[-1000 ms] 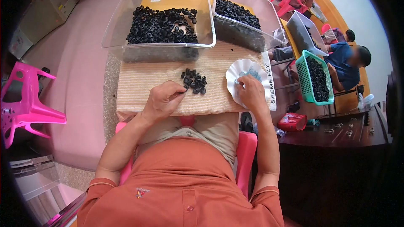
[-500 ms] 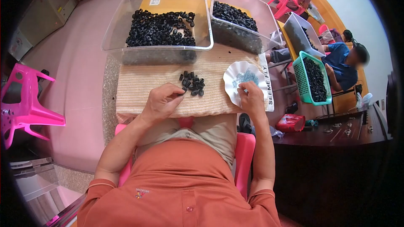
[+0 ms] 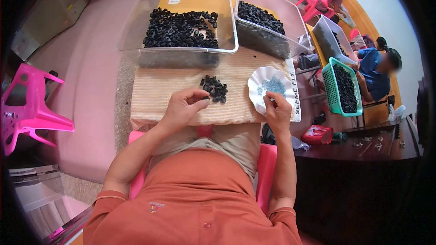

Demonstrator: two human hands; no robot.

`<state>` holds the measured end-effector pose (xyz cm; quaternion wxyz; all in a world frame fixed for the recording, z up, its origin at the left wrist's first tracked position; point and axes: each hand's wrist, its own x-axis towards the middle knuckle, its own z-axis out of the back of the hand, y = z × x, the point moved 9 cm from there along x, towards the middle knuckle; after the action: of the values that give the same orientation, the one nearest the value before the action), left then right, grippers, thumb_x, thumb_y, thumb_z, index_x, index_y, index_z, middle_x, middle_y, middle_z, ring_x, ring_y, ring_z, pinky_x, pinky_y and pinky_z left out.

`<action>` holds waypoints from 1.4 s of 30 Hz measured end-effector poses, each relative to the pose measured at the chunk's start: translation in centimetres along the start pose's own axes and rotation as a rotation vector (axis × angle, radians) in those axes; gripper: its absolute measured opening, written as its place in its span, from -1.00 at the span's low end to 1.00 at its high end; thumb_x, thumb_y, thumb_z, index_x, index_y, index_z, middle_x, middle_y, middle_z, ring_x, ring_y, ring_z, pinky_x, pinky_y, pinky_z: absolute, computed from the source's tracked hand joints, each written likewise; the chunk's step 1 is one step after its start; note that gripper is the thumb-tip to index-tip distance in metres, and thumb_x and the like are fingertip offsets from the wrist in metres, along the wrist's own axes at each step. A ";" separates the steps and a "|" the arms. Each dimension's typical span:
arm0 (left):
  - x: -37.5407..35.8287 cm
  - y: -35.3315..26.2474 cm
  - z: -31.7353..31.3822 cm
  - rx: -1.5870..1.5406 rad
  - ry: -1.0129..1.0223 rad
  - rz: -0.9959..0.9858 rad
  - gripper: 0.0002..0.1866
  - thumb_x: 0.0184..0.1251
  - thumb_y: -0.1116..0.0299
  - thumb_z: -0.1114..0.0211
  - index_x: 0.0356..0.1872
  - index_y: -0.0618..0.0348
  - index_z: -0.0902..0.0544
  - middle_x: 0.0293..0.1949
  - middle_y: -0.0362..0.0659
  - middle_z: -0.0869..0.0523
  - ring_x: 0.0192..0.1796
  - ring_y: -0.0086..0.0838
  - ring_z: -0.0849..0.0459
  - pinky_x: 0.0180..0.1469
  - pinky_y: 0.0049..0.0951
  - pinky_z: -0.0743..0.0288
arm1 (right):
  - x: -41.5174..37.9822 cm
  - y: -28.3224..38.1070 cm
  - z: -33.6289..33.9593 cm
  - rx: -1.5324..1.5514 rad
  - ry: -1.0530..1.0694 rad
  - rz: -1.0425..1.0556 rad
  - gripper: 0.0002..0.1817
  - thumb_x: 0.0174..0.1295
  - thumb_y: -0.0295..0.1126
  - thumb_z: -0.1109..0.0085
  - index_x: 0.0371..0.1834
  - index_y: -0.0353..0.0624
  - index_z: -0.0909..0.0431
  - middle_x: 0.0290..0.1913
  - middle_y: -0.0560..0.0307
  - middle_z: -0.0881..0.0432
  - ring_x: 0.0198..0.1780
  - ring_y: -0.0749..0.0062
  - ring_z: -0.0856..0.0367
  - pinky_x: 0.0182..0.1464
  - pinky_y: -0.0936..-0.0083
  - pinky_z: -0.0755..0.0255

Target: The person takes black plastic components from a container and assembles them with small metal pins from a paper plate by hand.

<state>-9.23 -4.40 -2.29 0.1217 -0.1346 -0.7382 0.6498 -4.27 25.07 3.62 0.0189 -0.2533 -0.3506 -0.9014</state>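
Note:
My left hand point(image 3: 185, 105) pinches a small black plastic part point(image 3: 206, 98) between thumb and fingers, just left of a loose pile of similar black parts point(image 3: 217, 90) on the striped cloth point(image 3: 163, 93). My right hand point(image 3: 278, 111) is closed in a pinch over the near rim of a white fluted plate point(image 3: 255, 84). Tiny bluish pieces point(image 3: 274, 86) lie spread on that plate. Whatever sits between the right fingertips is too small to make out.
Two clear plastic bins point(image 3: 181, 57) point(image 3: 295, 29) of black parts stand at the table's back. To the right, a green basket point(image 3: 329, 88) and a whitish bin point(image 3: 323, 36) hold more, near a person in blue point(image 3: 373, 75). A pink stool point(image 3: 38, 104) stands left.
The view has shifted slightly, moving the scene right. My right hand has drawn back from the bluish pieces toward the plate's near rim, fingers still pinched. My left hand stays beside the pile.

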 end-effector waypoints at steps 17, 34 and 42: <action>-0.8 1.5 -3.0 -0.600 -0.009 0.320 -0.84 0.43 0.49 -0.38 -0.02 0.18 -0.67 -0.16 -0.16 -0.79 -0.14 -0.50 -0.78 -0.01 -0.44 -0.77 | -2.7 5.9 -6.2 0.606 0.179 -0.176 -0.87 0.26 -0.56 -0.42 -0.17 -0.29 -0.70 -0.21 0.16 -0.71 -0.23 0.60 -0.62 -0.19 0.65 -0.50; -2.3 2.7 -4.1 -0.730 0.019 0.405 -0.85 0.48 0.44 -0.34 -0.01 0.11 -0.64 -0.13 -0.24 -0.72 -0.08 -0.53 -0.74 0.04 -0.39 -0.73 | -3.3 9.8 -7.9 0.654 0.102 0.001 -0.81 0.16 -0.69 -0.43 -0.17 -0.31 -0.71 -0.19 0.03 -0.72 -0.16 0.45 -0.68 -0.15 0.58 -0.56; -2.5 3.0 -4.0 -0.775 0.019 0.424 -0.86 0.48 0.45 -0.34 -0.02 0.11 -0.63 -0.14 -0.26 -0.72 -0.10 -0.54 -0.73 0.01 -0.40 -0.74 | -4.1 8.7 -8.8 0.733 0.067 -0.048 -0.80 0.15 -0.71 -0.43 -0.16 -0.33 -0.71 -0.18 0.05 -0.72 -0.15 0.44 -0.67 -0.12 0.59 -0.54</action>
<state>-5.39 -1.21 -4.79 -0.0670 -0.3246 -0.8823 0.3343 -2.74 12.30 1.64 0.0989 -0.1916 -0.6552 -0.7241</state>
